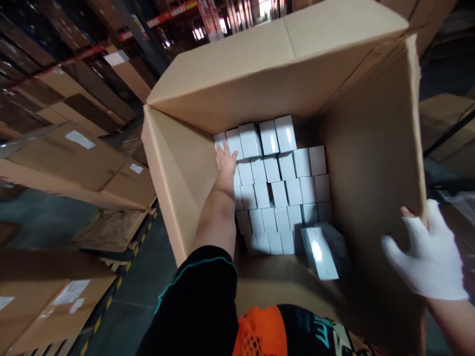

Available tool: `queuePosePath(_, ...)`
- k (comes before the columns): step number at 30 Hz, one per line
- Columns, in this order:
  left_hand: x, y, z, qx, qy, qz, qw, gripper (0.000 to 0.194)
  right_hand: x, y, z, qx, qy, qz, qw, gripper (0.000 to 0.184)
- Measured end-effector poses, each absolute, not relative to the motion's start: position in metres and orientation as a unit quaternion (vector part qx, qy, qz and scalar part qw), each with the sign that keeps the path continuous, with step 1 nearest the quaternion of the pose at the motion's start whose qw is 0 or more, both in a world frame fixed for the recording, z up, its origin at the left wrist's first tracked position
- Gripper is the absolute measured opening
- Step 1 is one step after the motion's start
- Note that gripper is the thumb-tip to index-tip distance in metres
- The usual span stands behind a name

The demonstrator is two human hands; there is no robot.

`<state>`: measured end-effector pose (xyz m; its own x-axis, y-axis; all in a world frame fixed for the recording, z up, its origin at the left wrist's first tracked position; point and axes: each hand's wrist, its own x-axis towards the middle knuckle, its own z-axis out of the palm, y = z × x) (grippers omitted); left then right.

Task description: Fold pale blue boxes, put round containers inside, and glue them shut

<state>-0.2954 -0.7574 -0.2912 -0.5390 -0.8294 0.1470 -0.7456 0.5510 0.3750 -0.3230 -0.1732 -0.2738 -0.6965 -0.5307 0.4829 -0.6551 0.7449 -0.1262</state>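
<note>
Inside a large open cardboard box (284,86), small white boxes (279,193) stand in several rows on the bottom. My left hand (225,159) is bare and reaches deep into the carton, its fingers spread against the white boxes at the far left corner. One white box (321,252) lies tilted at the near right, apart from the rows. My right hand (434,252) wears a white glove with a bare fingertip showing. It grips the top edge of the carton's right wall, with some fingers on the inner side.
Cartons with white labels (70,153) are stacked at the left. Another labelled carton (44,291) stands on a pallet at the lower left. Yellow-and-black tape (126,267) runs along the floor. Red-beamed shelving (170,15) rises behind.
</note>
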Motion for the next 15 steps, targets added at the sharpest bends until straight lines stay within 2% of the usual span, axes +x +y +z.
queuePosePath(5, -0.324, -0.708, -0.276, 0.325, -0.911, -0.034, 0.253, 0.073, -0.321, -0.173, -0.277, 0.331, -0.908, 0.147, 0.209, 0.036)
queuePosePath(7, -0.340, -0.690, -0.277, 0.281, -0.932, -0.013, 0.231, 0.080, -0.321, -0.172, -0.278, 0.329, -0.909, 0.151, 0.208, 0.034)
queuePosePath(10, -0.362, -0.676, -0.290, 0.331, -0.924, -0.027, 0.190, 0.089, -0.319, -0.170, -0.277, 0.331, -0.907, 0.160, 0.205, 0.035)
queuePosePath(15, -0.381, -0.688, -0.312, 0.326, -0.930, -0.060, 0.161, 0.089, -0.314, -0.169, -0.273, 0.334, -0.909, 0.172, 0.180, 0.039)
